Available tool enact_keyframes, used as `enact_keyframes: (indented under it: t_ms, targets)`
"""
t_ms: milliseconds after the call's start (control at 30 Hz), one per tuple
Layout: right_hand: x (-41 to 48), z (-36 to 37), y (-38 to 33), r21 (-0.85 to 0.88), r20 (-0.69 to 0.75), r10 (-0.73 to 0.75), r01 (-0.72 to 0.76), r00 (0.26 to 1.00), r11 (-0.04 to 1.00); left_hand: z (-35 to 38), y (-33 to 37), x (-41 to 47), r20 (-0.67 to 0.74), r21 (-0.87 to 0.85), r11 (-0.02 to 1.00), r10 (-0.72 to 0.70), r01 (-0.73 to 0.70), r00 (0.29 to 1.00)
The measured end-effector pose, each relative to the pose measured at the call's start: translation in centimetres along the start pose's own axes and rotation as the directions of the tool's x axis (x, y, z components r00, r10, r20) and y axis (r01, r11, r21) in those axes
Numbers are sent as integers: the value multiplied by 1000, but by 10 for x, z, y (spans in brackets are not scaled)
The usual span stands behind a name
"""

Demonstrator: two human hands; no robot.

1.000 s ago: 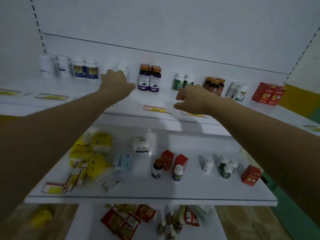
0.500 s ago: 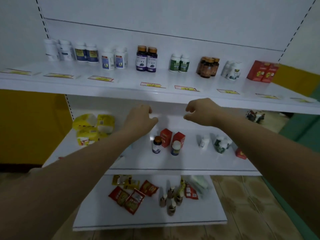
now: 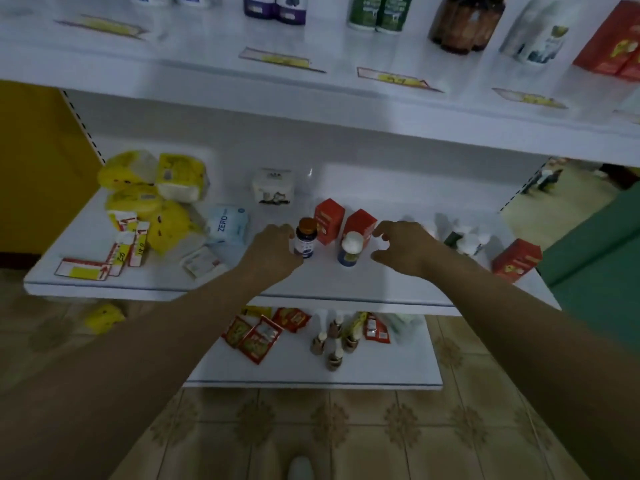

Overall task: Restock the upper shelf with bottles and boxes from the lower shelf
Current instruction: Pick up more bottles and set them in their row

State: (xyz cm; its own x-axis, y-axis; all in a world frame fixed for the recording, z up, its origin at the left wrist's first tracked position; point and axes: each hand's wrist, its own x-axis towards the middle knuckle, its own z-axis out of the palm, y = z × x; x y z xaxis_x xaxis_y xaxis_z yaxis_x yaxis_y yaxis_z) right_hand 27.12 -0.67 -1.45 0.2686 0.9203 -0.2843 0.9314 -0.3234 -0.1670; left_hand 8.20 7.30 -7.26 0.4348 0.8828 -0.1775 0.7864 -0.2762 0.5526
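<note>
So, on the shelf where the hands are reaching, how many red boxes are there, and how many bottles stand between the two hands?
Red boxes: 3
Bottles between left hand and right hand: 2, orange-capped bottle, white-capped bottle
Total: 5

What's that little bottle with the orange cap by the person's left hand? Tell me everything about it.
The small bottle stands upright on the middle shelf, in front of a red box. It has an amber-orange cap, a dark body and a white-and-blue label, too blurred to read. The left hand curls against its left side; a firm grip cannot be confirmed.
</note>
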Motion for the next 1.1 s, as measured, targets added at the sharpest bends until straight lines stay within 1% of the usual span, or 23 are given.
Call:
enact_keyframes:
  t_ms: [133, 233, 400, 467, 567, 733, 800, 867, 933, 1000, 1100]
  targets:
    - [58, 31, 26, 89, 67, -27, 21, 997, 996, 30, -4, 49, 9, -35, 995, -89, 89, 996]
    - [94, 53, 38, 140, 100, -43, 29, 994, 990, 46, -5, 79, 15, -86, 989, -118, 119, 993]
    - [139, 80, 44, 169, 97, -56, 39, 994, 985, 63, -5, 123, 22, -164, 972, -167, 168, 986]
    - [149, 87, 44, 181, 107, -52, 32, 993, 983, 66, -4, 138, 28, -200, 963, -180, 182, 983]
    - [155, 92, 45, 204, 82, -35, 18, 996, 979, 74, -7, 153, 33, -227, 956, -181, 184, 983]
    - [148, 92, 42, 218, 70, -22, 6, 997, 976, 81, -18, 144, -15, -287, 948, -145, 134, 989]
    - [139, 91, 40, 223, 103, -13, -11, 995, 975, 78, -22, 136, 16, -282, 953, -115, 115, 993]
    - [125, 92, 37, 231, 160, 4, -42, 987, 972, 75, -28, 124, 73, -268, 959, -76, 93, 994]
    - [107, 93, 32, 254, 183, 18, -65, 983, 965, 71, -34, 105, 128, -268, 959, -54, 87, 990]
    - [86, 90, 24, 306, 159, 43, -91, 986, 948, 66, -41, 79, 157, -270, 959, -44, 86, 987]
    - [46, 76, 0, 322, 98, 57, -85, 994, 943, 43, -54, 30, 124, -303, 948, -59, 95, 990]
